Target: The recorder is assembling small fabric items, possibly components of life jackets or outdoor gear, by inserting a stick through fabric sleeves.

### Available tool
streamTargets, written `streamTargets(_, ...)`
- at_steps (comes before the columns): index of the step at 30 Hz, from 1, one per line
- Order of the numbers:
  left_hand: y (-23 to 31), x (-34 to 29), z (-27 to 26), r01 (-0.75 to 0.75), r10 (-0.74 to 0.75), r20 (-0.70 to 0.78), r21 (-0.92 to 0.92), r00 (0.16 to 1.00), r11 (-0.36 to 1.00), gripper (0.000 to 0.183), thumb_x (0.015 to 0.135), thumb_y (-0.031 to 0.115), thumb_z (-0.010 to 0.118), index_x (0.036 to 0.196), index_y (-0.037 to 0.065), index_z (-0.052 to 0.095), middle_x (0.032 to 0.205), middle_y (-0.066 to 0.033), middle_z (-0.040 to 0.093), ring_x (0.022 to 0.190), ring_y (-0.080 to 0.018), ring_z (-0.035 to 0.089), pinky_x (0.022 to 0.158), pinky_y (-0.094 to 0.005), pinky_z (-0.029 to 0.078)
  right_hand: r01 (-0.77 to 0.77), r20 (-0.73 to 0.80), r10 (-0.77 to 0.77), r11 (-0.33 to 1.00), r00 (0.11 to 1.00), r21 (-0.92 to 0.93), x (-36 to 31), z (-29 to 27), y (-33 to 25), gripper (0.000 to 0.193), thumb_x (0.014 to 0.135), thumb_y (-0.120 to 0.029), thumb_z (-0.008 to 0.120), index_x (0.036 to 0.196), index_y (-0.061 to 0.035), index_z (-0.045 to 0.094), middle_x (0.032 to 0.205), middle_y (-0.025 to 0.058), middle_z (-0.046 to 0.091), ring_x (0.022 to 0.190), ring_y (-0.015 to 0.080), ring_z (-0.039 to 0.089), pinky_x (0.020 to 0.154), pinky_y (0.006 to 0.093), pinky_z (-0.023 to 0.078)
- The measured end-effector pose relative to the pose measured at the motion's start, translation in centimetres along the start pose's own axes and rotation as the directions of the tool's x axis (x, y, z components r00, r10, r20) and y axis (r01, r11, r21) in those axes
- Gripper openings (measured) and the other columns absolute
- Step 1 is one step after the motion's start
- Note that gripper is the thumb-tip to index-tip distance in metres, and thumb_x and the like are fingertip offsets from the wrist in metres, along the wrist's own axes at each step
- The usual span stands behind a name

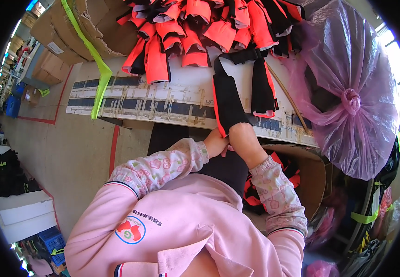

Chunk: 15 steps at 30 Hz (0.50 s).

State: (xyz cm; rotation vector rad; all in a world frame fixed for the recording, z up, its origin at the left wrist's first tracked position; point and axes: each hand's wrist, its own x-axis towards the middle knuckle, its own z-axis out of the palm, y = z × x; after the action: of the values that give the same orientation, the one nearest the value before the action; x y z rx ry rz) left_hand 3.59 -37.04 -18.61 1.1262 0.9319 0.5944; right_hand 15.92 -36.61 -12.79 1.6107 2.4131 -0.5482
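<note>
A black fabric piece with orange edging [231,99] hangs over the table's front edge; it looks like a sewn tube. Its upper end joins a black strap that leads to a second black and orange flap [262,87]. My left hand [215,142] is closed at the piece's lower left edge, pinching the orange rim. Into the lower opening reaches my right hand [242,131]; only its back and wrist show, and its fingers are hidden by the fabric. Both hands are close together just off the table edge.
Many orange and black pieces [193,39] lie heaped at the back of the taped cardboard tabletop [172,104]. A yellow-green strip [99,87] hangs at left beside a cardboard box [66,34]. A tied purple plastic bag [350,101] bulges at right. Below it, an open carton [308,177] holds similar pieces.
</note>
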Motion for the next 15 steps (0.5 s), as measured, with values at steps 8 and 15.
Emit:
streamTargets(8,-5.4,-0.5,-0.5,0.076,-0.093,-0.053,-0.26,0.994,0.963,0.017,0.087,0.003,0.043,0.094,0.002,0.058,0.07,-0.0118,0.063,0.043,-0.0179,0.054,0.047,-0.0292,0.048,0.085,-0.127,-0.067,0.987,0.99,0.136,0.8,3.8,-1.0,0.007,0.056,-0.013,0.069,0.057,-0.0072,0.065,0.058,0.0143,0.059,0.06,0.0301,0.062,0.056,0.0385,0.05)
streamTargets(15,-10.3,2.2,-0.8,-0.625,0.685,-0.297,0.28,0.665,0.729,0.022,0.085,-0.003,0.048,0.104,0.006,0.053,0.067,-0.0075,0.06,0.047,-0.0168,0.056,0.043,-0.0295,0.045,0.001,-0.355,0.054,0.988,0.933,0.153,1.5,6.4,-2.7,0.012,0.068,-0.011,0.06,0.058,-0.0073,0.065,0.06,0.0141,0.061,0.06,0.0305,0.062,0.057,0.0385,0.05)
